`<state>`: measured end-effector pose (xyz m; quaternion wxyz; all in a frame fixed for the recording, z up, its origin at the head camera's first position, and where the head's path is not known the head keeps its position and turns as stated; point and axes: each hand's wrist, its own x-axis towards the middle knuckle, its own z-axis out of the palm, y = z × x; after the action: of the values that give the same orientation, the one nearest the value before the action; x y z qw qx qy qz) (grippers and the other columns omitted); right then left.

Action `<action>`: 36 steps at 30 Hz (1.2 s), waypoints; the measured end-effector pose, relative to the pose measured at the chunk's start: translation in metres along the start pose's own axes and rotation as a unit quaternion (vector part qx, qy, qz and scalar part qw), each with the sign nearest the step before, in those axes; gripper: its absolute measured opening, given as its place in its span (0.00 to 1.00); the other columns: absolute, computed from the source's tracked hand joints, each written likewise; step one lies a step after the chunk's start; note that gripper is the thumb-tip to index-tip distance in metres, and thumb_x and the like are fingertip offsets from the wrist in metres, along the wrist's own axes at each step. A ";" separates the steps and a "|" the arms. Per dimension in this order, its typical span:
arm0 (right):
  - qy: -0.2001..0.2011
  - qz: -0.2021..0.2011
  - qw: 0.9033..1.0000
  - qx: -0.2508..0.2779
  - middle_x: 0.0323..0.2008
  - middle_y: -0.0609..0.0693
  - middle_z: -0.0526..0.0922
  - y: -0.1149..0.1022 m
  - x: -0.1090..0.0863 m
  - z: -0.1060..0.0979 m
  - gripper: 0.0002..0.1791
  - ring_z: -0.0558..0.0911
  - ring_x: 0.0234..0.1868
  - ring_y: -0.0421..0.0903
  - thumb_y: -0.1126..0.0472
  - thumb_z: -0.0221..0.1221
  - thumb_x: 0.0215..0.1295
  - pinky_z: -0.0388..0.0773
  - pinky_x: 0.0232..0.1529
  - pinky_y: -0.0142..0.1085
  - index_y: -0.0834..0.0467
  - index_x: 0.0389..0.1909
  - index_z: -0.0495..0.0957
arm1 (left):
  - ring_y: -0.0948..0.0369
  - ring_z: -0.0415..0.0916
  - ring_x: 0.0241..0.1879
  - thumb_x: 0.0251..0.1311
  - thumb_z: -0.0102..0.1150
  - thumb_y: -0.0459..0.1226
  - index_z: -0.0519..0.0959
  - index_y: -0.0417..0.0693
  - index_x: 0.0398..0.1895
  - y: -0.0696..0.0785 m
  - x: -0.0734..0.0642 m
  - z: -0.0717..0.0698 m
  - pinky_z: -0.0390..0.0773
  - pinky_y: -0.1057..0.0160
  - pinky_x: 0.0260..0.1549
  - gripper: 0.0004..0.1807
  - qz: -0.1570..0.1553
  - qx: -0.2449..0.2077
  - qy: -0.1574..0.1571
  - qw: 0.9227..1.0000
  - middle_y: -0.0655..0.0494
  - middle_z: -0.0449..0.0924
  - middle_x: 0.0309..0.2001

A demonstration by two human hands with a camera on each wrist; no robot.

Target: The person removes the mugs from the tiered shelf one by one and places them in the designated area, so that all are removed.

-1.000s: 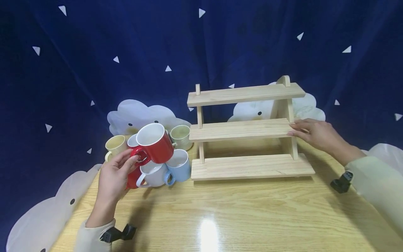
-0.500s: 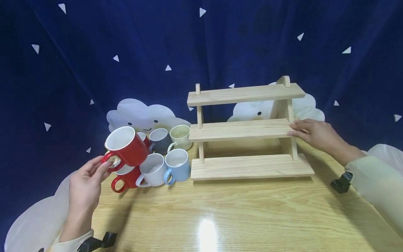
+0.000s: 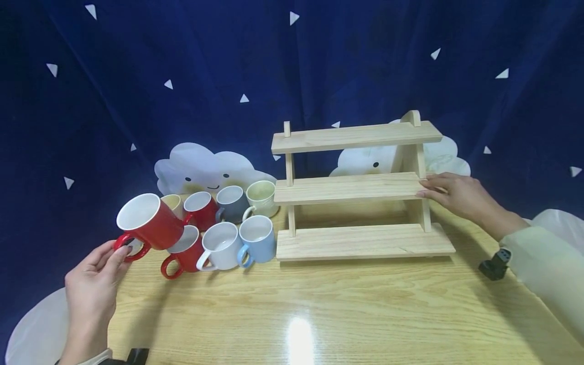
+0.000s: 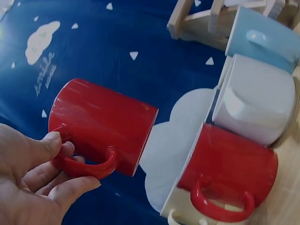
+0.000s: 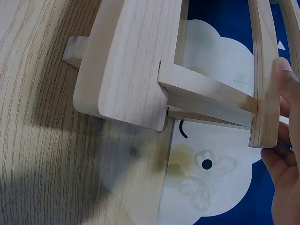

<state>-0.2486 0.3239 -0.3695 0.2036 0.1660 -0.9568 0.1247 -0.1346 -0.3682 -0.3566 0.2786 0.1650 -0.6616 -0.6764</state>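
My left hand (image 3: pixel 93 281) pinches the handle of a red mug (image 3: pixel 159 225) with a white inside, holding it tilted in the air at the left. In the left wrist view, thumb and fingers wrap the handle of this red mug (image 4: pixel 101 122). Below and right of it stands another red mug (image 3: pixel 189 257), which it overlaps in the head view. At the right, my right hand (image 3: pixel 465 197) grips the end of the middle board of a three-tier wooden display shelf (image 3: pixel 360 243). The right wrist view has thumb and fingers on either side of that board (image 5: pixel 266 124).
Mugs stand in two rows left of the shelf: white (image 3: pixel 222 248) and light blue (image 3: pixel 259 244) in front; yellow (image 3: pixel 173 203), red (image 3: pixel 205 215), dark grey (image 3: pixel 232 209) and pale green (image 3: pixel 263 202) behind. A blue curtain (image 3: pixel 205 61) hangs behind the wooden table (image 3: pixel 365 309).
My left hand has carried the red mug leftward and slightly down, away from above the other mugs, uncovering the back row. My right hand has stayed on the shelf.
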 end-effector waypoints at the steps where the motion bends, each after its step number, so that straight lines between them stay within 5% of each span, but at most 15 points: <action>1: 0.001 0.000 1.000 -0.001 0.54 0.63 0.80 0.000 0.000 0.000 0.23 0.75 0.56 0.67 0.48 0.64 0.63 0.68 0.54 0.64 0.60 0.52 0.82 | 0.70 0.83 0.28 0.55 0.68 0.27 0.84 0.44 0.43 -0.001 0.001 -0.002 0.80 0.75 0.29 0.12 -0.002 -0.005 0.003 1.000 0.63 0.85 0.31; 8: 0.000 -0.005 1.000 -0.004 0.54 0.62 0.80 0.000 0.000 0.000 0.22 0.75 0.56 0.66 0.49 0.65 0.63 0.68 0.53 0.64 0.60 0.52 0.83 | 0.68 0.83 0.28 0.54 0.68 0.25 0.85 0.42 0.41 -0.009 0.008 -0.013 0.81 0.73 0.28 0.12 -0.001 -0.049 0.022 0.999 0.60 0.86 0.31; 21: -0.006 -0.004 1.000 0.000 0.55 0.62 0.80 -0.001 -0.001 -0.001 0.22 0.75 0.57 0.65 0.49 0.64 0.64 0.67 0.54 0.64 0.61 0.52 0.83 | 0.72 0.82 0.27 0.56 0.68 0.28 0.85 0.51 0.37 -0.027 0.015 -0.034 0.79 0.77 0.28 0.09 -0.046 -0.019 0.051 0.997 0.67 0.84 0.28; 29: -0.004 -0.003 1.000 0.000 0.55 0.62 0.79 0.000 0.000 0.000 0.22 0.75 0.57 0.65 0.49 0.64 0.64 0.67 0.54 0.64 0.60 0.52 0.83 | 0.74 0.81 0.28 0.58 0.66 0.28 0.86 0.52 0.40 -0.047 0.023 -0.043 0.79 0.78 0.28 0.11 -0.051 -0.021 0.049 0.997 0.70 0.84 0.27; 36: 0.006 -0.011 1.000 0.001 0.54 0.62 0.80 0.000 -0.001 0.001 0.21 0.76 0.56 0.65 0.51 0.65 0.63 0.69 0.53 0.64 0.60 0.51 0.84 | 0.75 0.80 0.28 0.60 0.63 0.28 0.84 0.58 0.32 -0.062 0.025 -0.047 0.78 0.79 0.29 0.12 -0.064 -0.031 0.041 0.997 0.71 0.83 0.26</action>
<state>-0.2482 0.3238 -0.3706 0.2101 0.1755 -0.9537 0.1242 -0.1363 -0.4223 -0.4175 0.2668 0.2261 -0.6164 -0.7055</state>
